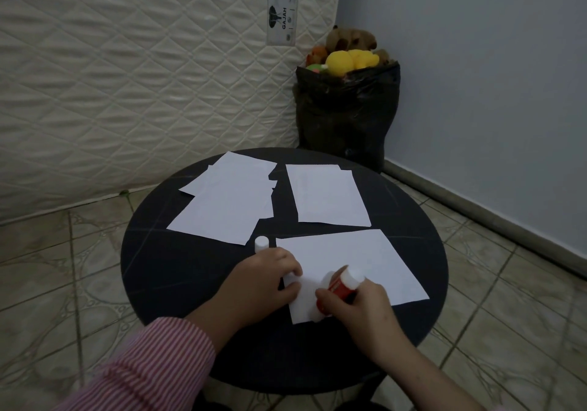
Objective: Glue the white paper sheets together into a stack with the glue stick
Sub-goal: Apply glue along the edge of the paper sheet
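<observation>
A round black table (178, 271) holds white paper sheets. One single sheet (365, 261) lies nearest me. My right hand (362, 305) grips a red and white glue stick (340, 286), tilted, with its lower end on the near left part of that sheet. My left hand (266, 280) rests on the sheet's left edge with curled fingers, holding it down. The glue stick's white cap (261, 243) stands upright just beyond my left hand. A loose pile of overlapping sheets (228, 201) lies at the far left. Another small stack (327, 197) lies at the far right.
A quilted mattress (127, 77) leans upright behind the table. A black bag (346, 115) stuffed with plush toys stands in the corner by the blue-grey wall (492, 77). Tiled floor (63, 267) surrounds the table.
</observation>
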